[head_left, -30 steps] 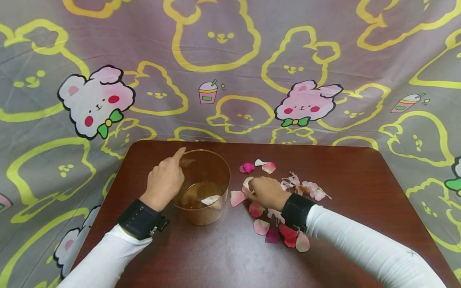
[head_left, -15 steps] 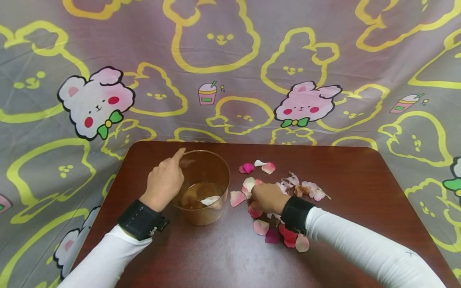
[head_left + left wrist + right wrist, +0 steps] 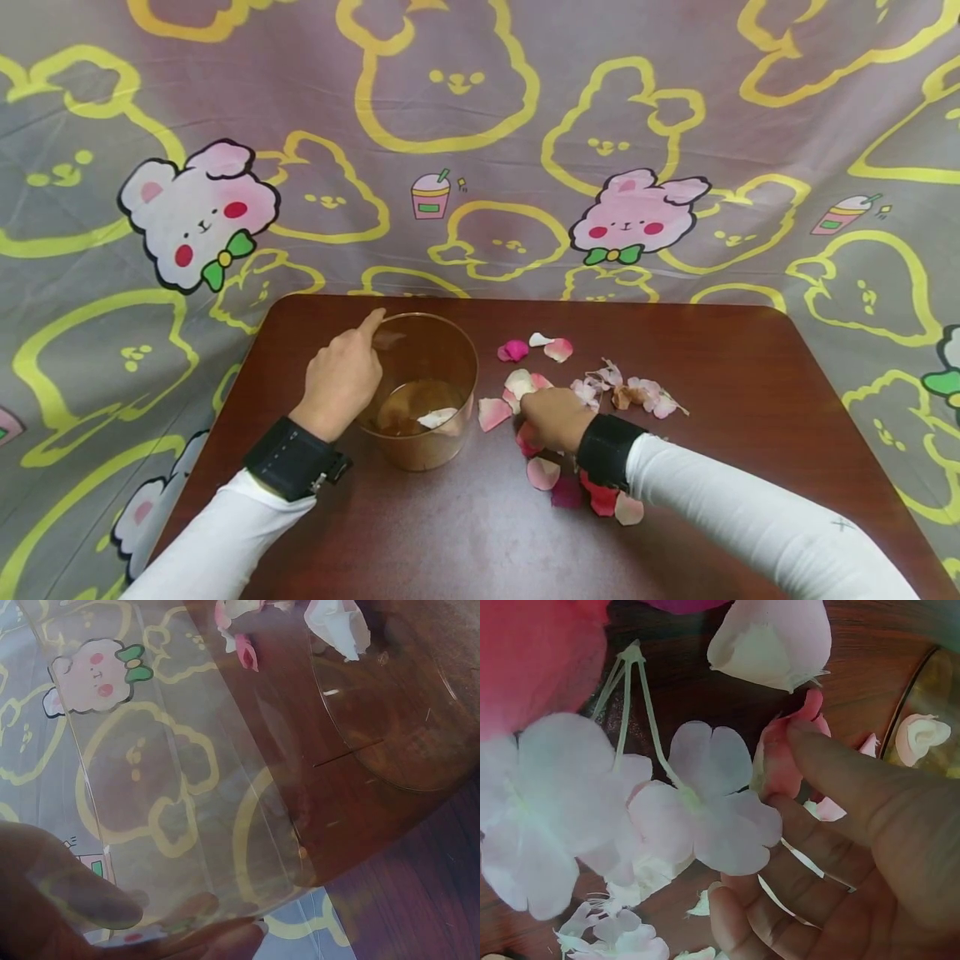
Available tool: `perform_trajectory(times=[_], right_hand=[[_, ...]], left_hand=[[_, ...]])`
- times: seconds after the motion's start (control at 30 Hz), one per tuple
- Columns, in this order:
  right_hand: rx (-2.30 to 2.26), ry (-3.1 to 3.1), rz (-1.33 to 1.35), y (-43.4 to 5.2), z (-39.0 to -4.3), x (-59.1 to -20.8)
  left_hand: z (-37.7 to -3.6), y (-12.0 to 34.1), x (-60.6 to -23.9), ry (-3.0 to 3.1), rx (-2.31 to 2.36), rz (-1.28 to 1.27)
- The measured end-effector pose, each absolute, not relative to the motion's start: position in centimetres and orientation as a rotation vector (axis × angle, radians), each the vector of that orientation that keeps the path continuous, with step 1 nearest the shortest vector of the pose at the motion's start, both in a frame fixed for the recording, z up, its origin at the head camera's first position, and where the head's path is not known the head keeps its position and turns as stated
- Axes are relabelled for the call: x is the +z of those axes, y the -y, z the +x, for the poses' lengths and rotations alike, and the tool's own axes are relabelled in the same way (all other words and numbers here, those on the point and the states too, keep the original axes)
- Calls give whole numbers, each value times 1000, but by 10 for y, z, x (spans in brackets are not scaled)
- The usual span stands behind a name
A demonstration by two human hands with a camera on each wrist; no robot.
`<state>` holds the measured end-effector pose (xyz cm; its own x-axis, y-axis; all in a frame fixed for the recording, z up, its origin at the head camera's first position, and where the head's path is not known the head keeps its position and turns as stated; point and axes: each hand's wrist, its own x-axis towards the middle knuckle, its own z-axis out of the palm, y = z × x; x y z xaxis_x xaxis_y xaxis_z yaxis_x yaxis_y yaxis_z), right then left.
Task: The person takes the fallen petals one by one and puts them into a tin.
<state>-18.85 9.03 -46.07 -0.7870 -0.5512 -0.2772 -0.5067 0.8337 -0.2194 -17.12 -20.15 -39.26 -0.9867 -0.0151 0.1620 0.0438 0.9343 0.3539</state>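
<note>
Two hands busy on the desk [image 3: 720, 367]. Left hand [image 3: 341, 379] unmoved, clasping the upright cup [image 3: 427, 387], mouth up. Right hand [image 3: 553, 415] drawn slightly nearer since a second ago, now pinching a pink petal [image 3: 784, 761] among the scatter, tip toward the cup.

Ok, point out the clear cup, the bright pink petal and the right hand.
clear cup [image 3: 450, 337], head view, far inner wall.
bright pink petal [image 3: 515, 350], head view, its middle.
right hand [image 3: 553, 417], head view, back of the hand.
</note>
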Motion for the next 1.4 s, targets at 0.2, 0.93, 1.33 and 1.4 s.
perform_trajectory(times=[0.2, 0.93, 1.33, 1.4], right_hand=[[-176, -2715, -794, -88, -189, -465], [-249, -2803, -869, -91, -192, -472], [-315, -2804, -838, -86, -194, -459], [-330, -2820, -849, -85, -195, -457]], left_hand=[[-171, 202, -393, 2922, -540, -19], [-170, 202, -393, 2931, -543, -20], [-170, 202, -393, 2919, -545, -26], [-170, 202, -393, 2922, -545, -25]])
